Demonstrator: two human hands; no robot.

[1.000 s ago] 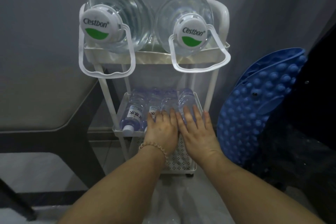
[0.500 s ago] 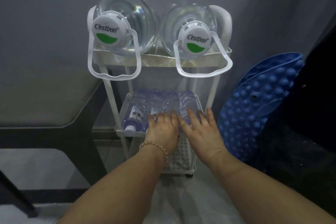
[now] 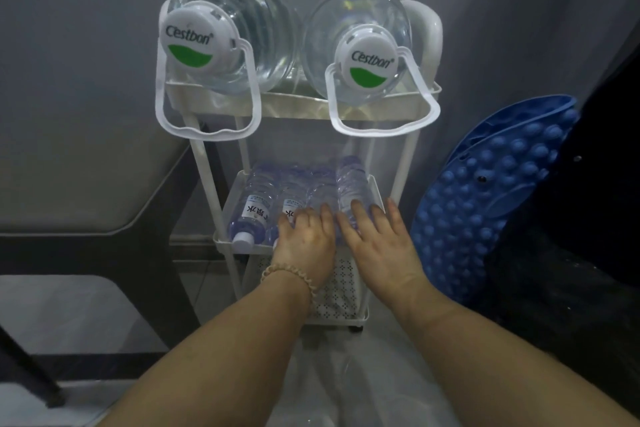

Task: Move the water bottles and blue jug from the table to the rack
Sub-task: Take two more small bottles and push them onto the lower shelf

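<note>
Barely shifted since a second ago: both hands flat on bottles, middle shelf.

Left hand (image 3: 305, 243) and right hand (image 3: 380, 246) side by side, fingers spread and uncurled, palms down on small water bottles (image 3: 256, 215) lying in a row on middle tier of white rack (image 3: 298, 106). Two large clear jugs (image 3: 360, 48) on their sides on top tier, caps facing out. Beaded bracelet (image 3: 287, 274) on left wrist. Blue studded mat (image 3: 485, 198) leaning right of rack.

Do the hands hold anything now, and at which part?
Nothing is gripped: left hand and right hand lie flat, fingers spread, on the small water bottles.
</note>
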